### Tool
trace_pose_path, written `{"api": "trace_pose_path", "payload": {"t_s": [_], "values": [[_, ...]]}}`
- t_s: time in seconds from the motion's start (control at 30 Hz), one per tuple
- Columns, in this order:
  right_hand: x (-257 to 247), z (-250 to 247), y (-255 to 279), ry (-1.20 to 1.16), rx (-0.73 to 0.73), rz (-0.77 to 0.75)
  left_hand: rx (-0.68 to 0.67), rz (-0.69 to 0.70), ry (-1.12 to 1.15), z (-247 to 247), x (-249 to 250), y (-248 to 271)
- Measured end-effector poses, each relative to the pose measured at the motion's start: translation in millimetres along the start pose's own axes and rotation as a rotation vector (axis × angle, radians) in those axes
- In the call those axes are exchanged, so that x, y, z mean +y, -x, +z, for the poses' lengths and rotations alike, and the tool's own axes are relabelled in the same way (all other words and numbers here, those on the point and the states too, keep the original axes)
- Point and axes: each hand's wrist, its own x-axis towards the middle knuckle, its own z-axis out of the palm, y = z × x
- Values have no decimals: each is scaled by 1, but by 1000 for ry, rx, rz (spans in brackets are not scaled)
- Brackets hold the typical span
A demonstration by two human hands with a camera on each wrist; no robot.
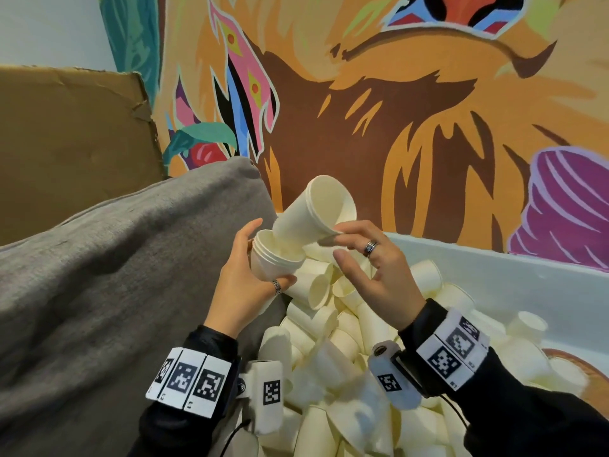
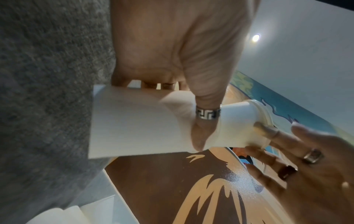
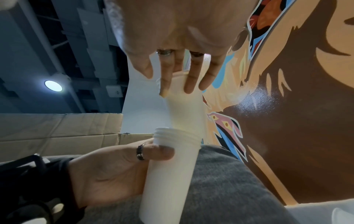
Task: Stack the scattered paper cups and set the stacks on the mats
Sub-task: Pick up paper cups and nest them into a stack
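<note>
My left hand (image 1: 263, 258) grips a stack of cream paper cups (image 1: 278, 258) around its side, thumb across the front; the stack also shows in the left wrist view (image 2: 134, 121) and the right wrist view (image 3: 168, 174). A second nested set of cups (image 1: 313, 212) leans to the right, its base sitting in the mouth of the held stack. My right hand (image 1: 342, 244) has straight, spread fingers (image 3: 191, 81), and their tips touch this tilted set (image 3: 185, 109) near its rim. The thumb stands apart from it. No mat is in view.
A white bin (image 1: 494, 268) below my hands holds a pile of several loose cups (image 1: 346, 341). A grey cushion (image 1: 115, 275) lies to the left, with brown cardboard (image 1: 66, 143) behind it. A painted wall (image 1: 395, 110) rises just past the bin.
</note>
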Motion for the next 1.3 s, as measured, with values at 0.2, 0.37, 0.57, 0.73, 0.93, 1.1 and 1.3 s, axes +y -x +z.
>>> {"api": "trace_pose_path", "payload": {"t_s": [0.2,0.37,0.57,0.73,0.93,1.1,1.3], "values": [[-10,7,6,-125,14,62,-23,-6,22,6,4,9],[-11,9,8,-256,-9,117,-45,13,56,9,6,13],[0,21,12,-253,-172,175,-75,93,67,14,11,10],[6,17,6,-320,-119,282,-74,103,101,14,8,11],[41,30,1,-293,-294,781,18,85,111,3,2,8],[69,62,8,-133,-680,933,77,72,91,-5,-2,8],[88,83,5,-105,-730,993,82,64,100,-10,-7,7]]}}
